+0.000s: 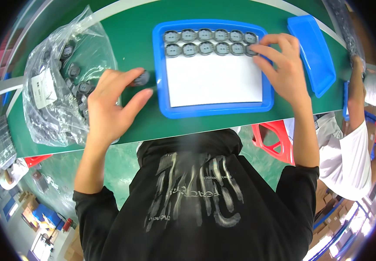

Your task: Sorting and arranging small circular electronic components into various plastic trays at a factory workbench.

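Note:
At the tray's left side, my left hand has a small round dark-grey plastic part at the tip of its index finger. The thumb stands a little apart from that part, and the other fingers are mostly hidden. My right hand reaches over the right rim of a blue tray. Its thumb and fingertips close on a similar grey part at the right end of the second row. Both rows of grey parts lie along the far side of a white sheet inside the tray.
A clear plastic bag with several loose grey parts and a white label lies left on the green table. Another blue tray lies at the right. Beyond the table's right end sits a person in a white top, near a red stool.

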